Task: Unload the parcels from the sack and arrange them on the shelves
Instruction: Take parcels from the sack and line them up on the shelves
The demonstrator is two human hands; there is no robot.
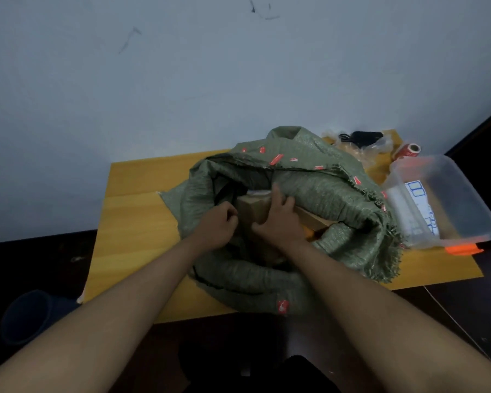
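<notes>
Both forearms reach straight forward from the near edge of the table [131, 231] into the mouth of the green woven sack [318, 188], which lies slumped across the table's middle and right half, its mouth turned toward the person.

Left hand [217, 226]: fist-like, fingers curled tight, knuckles up, at the left lip of the sack opening. It looks bunched on the sack fabric, but the pinch itself is hidden under the fingers, so cannot confirm what it holds.

Right hand [278, 219]: laid over the brown cardboard parcel [253, 209] inside the sack mouth, thumb on the parcel's near left side, fingers wrapped up over its right top edge, index pointing away toward the wall. Gripping the parcel.

Parcel sits just inside the opening, partly covered by the sack's upper fold; a second brown edge [313, 219] shows to the right of the wrist, under the fabric.

Right edge of table: clear plastic bin [465, 211] with orange latch, touching the sack's frayed hem. Far right corner: red tape roll [408, 151], black adapter [364, 136] in crumpled clear bags.
</notes>
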